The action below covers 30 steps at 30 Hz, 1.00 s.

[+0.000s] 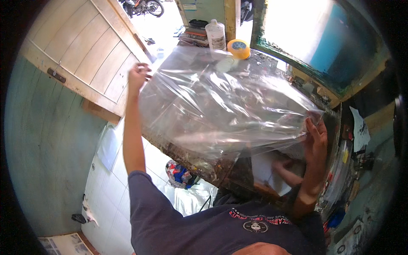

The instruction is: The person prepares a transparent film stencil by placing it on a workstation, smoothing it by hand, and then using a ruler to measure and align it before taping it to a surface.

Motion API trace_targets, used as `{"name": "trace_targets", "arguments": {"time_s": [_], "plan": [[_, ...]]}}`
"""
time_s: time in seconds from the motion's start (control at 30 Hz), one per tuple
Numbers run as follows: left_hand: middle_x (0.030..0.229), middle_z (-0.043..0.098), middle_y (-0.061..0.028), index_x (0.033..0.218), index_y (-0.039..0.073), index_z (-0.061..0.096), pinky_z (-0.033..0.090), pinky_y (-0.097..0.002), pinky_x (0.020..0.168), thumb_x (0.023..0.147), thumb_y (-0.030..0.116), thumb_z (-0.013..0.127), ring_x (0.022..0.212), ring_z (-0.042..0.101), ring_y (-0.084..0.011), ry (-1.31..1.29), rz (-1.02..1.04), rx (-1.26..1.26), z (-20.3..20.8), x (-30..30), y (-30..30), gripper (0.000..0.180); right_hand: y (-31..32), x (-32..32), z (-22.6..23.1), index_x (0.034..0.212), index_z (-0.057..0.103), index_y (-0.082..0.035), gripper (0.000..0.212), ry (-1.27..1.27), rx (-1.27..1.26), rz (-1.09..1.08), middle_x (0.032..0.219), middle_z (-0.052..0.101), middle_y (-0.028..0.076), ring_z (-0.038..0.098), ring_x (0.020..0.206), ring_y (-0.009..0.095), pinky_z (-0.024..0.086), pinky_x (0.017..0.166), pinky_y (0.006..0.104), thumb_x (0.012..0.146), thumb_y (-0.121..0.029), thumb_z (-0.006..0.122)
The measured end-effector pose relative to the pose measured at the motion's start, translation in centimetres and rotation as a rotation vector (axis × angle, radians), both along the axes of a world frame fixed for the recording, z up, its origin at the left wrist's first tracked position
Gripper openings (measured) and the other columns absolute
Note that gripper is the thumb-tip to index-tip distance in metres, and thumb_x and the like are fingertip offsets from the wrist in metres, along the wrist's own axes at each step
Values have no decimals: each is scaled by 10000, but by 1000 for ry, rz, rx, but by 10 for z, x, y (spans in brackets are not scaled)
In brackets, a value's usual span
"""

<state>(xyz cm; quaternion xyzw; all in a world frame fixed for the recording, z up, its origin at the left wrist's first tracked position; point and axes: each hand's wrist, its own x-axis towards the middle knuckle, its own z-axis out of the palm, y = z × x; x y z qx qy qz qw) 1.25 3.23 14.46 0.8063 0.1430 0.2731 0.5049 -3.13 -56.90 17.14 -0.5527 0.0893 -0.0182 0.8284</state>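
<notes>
- Left hand (139,75): fingers are curling nearly closed on the sheet's far left edge; the arm is reaching out almost straight; fingertip detail is blurring.
- Right hand (314,131): fingers and thumb are pinching together, gripping the gathered right end of the sheet; the elbow is bending.
- Clear plastic sheet (221,102): it is spanning the space between both hands, over the workbench (263,63); creases are running from each grip toward the middle; light is glaring off the folds. Whether its underside is touching the bench top, one cannot tell.
- Far side of bench: a white bottle (216,36) is standing upright; a yellow round container (239,49) is sitting just to its right; a stack of papers (196,37) is lying to its left.
- Surroundings: a pale panelled door (76,46) is standing at the left; a motorcycle (146,7) is showing outside, beyond the doorway; white tiles (106,195) are covering the floor below.
- Person: a dark T-shirt (191,225) is filling the lower view.
</notes>
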Motion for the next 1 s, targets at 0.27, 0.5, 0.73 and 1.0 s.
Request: {"name": "trace_targets", "arguments": {"time_s": [0.27, 0.5, 0.73, 1.0], "plan": [[934, 743, -62, 1068, 106, 638, 523, -286, 582, 928, 155, 681, 669, 677, -145, 435, 203, -109, -19, -22, 159, 155, 101, 27, -106, 1002, 665, -57, 150, 170, 20, 589, 750, 586, -31, 513, 573, 65, 368, 458, 225, 947, -188, 714], [853, 762, -112, 899, 83, 708, 581, -337, 661, 818, 164, 740, 689, 744, -222, 441, 536, 235, -77, 15, 197, 119, 141, 28, -159, 887, 673, -11, 267, 305, -213, 551, 714, 603, -9, 601, 583, 112, 530, 471, 284, 906, -261, 765], [1501, 429, -263, 1479, -44, 368, 275, -617, 1142, 830, 639, 639, 1457, 263, -452, 782, 692, 609, -95, 14, 181, 980, 181, 26, -135, 977, 629, 47, 430, -31, -1080, 544, 882, 646, 145, 669, 769, 283, 553, 656, 416, 859, -335, 787], [1463, 480, -190, 1290, 26, 571, 314, -465, 1148, 876, 350, 699, 1348, 458, -356, 60, 653, 378, -140, -158, -117, 541, 166, 44, -163, 1108, 585, 63, 648, -105, -1631, 390, 1058, 611, 231, 611, 1008, 426, 493, 893, 499, 830, -490, 777]]}}
